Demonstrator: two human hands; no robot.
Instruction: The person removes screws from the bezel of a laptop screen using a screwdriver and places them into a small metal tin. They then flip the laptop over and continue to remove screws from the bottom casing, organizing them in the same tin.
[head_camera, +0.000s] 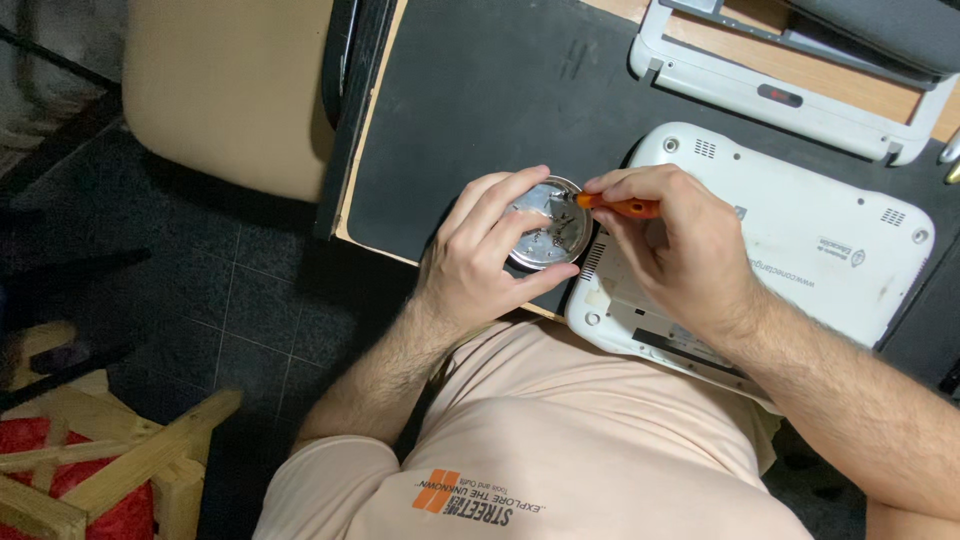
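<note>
Head view, looking down over the edge of a black mat (470, 90) on a wood-edged table (372, 110).

Left hand (480, 255): curled round a small round metal tin (548, 225), fingers over its far rim and thumb at its near rim; the tin sits at the near edge of the mat and shows small metal parts inside, too small to tell apart.

Right hand (680, 250): closed on an orange-handled screwdriver (620, 206), pinched between thumb and fingertips, its tip end over the tin's right rim.

White laptop base (800, 240): underside up, just right of the tin, beneath the right hand.

White screen bezel (780, 95): far right, apart from the base.

Beige chair back (230, 90): far left, beside the table.

Wooden frame with red fabric (90, 460): near left, on the dark tiled floor.
</note>
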